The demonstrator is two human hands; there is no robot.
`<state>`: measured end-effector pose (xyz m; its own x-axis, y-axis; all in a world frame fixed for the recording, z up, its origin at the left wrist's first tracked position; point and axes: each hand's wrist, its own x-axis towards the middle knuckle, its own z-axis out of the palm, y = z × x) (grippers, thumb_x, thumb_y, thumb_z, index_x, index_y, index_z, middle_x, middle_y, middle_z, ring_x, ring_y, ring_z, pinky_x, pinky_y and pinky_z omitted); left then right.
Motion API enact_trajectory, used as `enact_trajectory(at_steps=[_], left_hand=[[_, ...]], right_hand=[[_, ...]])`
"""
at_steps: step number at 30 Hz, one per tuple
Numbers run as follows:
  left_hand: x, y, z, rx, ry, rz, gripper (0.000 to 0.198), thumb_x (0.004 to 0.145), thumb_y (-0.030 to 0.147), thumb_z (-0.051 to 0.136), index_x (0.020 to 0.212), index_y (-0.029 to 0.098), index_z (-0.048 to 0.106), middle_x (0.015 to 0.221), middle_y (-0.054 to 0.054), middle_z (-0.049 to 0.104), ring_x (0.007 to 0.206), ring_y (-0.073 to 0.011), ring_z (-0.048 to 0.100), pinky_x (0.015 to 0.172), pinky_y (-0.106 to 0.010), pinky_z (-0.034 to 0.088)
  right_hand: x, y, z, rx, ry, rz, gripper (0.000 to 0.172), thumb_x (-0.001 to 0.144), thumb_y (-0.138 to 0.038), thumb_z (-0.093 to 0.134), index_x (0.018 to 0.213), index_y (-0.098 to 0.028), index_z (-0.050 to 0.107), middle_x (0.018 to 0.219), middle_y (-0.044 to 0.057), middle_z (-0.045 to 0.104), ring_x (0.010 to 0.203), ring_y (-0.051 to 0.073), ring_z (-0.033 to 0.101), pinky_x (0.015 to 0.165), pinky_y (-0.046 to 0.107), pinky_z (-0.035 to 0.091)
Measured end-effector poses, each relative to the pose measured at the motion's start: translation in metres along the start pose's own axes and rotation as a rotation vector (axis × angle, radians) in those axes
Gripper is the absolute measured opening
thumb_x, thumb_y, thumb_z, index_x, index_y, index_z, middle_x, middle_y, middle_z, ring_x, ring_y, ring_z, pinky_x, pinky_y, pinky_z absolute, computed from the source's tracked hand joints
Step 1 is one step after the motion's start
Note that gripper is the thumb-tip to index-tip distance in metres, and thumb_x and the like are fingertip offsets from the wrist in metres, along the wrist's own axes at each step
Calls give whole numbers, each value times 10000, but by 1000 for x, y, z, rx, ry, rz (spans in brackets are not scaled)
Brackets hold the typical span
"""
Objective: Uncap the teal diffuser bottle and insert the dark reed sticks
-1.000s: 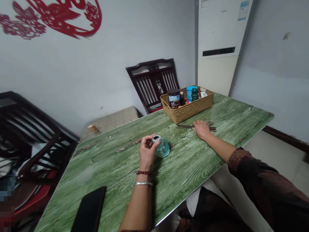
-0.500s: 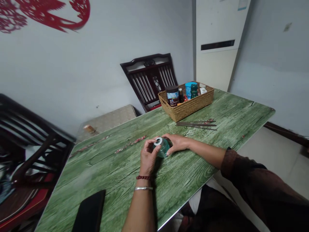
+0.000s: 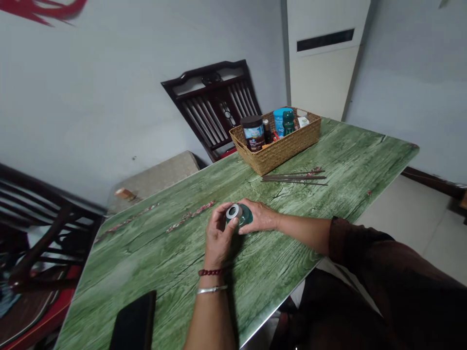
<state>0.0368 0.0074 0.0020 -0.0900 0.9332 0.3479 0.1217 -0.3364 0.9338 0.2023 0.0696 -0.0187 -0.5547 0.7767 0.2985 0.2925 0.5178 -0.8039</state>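
Observation:
A small teal glass diffuser bottle (image 3: 246,214) with a silver ring collar (image 3: 233,211) round its opening is held over the table, tilted so that the opening faces left and up toward me. My left hand (image 3: 218,231) grips the collar, thumb on the near side and fingers round the far side. Round the glass body, my right hand (image 3: 260,217) is closed, thumb toward me. Part of the glass is hidden by my fingers. Beyond my hands lie several thin dark brown sticks (image 3: 292,178) on the green wood-patterned tabletop (image 3: 175,262).
A woven basket (image 3: 284,153) with a brown-lidded jar (image 3: 253,133), a blue tub and a green bottle stands behind the sticks. A black phone (image 3: 133,321) lies at the near left. Dark wooden chairs (image 3: 215,107) stand beyond the table and at its left.
The bottle has tipped further, its collar turning to the left. My right hand has closed more around the glass. The whole view has shifted slightly.

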Motion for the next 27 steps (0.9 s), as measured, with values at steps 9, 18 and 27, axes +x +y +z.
enact_trajectory(at_steps=[9,18,27], left_hand=[[5,-1,-6,338,30,52,460,744,427,803,1145,232,689,1169,-75,658,1143,-270,611,1043,-429,458],[11,9,9,661,176,144,430,668,500,829,942,212,667,938,-46,625,925,-271,596,915,-450,478],[3,11,-10,230,-203,-7,557,821,445,734,1338,265,632,1341,-97,648,1271,-304,581,1121,-454,398]], right_hand=[[1,1,3,-55,-2,-41,697,645,-391,860,1220,-216,509,1066,49,678,944,250,676,798,331,493],[-2,-4,0,-25,-36,-73,656,652,-276,834,1209,-229,490,1105,39,668,992,243,669,847,329,496],[2,4,3,-27,-22,-13,700,633,-409,874,1201,-223,511,1038,35,684,940,244,679,797,320,487]])
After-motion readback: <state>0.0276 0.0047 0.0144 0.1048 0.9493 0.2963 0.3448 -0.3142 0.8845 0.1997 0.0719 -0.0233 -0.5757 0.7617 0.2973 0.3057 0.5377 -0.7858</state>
